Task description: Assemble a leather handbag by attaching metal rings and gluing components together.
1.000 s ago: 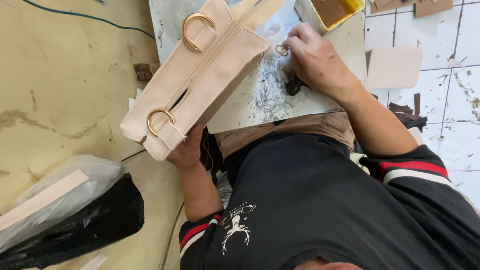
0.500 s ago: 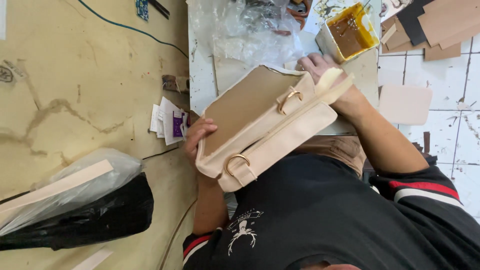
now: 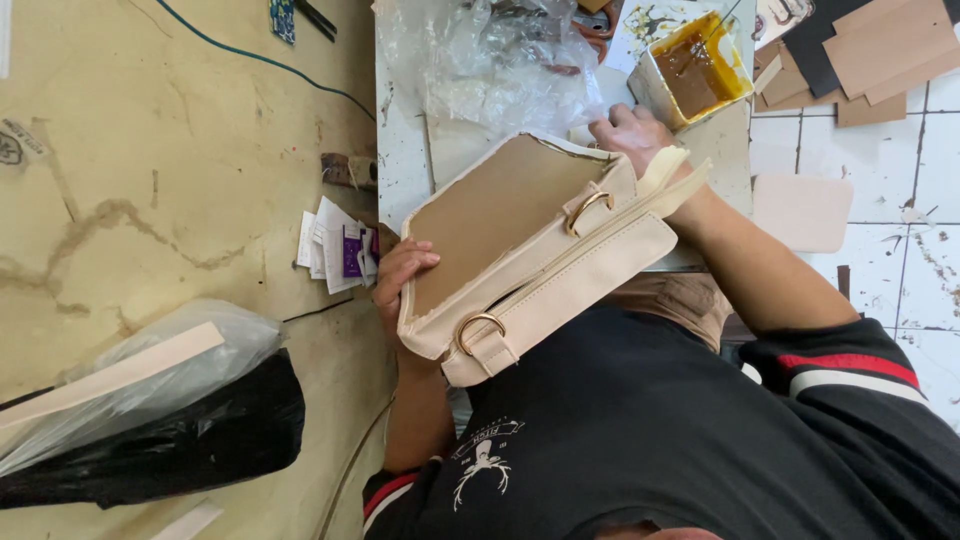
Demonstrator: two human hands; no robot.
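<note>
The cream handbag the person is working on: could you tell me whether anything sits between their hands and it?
Nothing visible does. The left hand grips the cream handbag directly at its lower corner, and the right hand holds its upper end near the glue tin. No tool, cloth or scrap lies between them.

One bag [image 3: 540, 255], two gold rings [image 3: 588, 208]

Setting: small leather-goods workshop, bag making by hand. Evidence: stained, scuffed workbench [image 3: 150, 180]; open tin of brown glue [image 3: 700, 65] with brush; cut tan and black material pieces [image 3: 870, 50] stacked on white tiled floor [image 3: 930, 190]; crumpled plastic sheet [image 3: 500, 65]; half-finished cream bag [image 3: 530, 250] with gold rings; loose paper tags [image 3: 335, 250].
</note>
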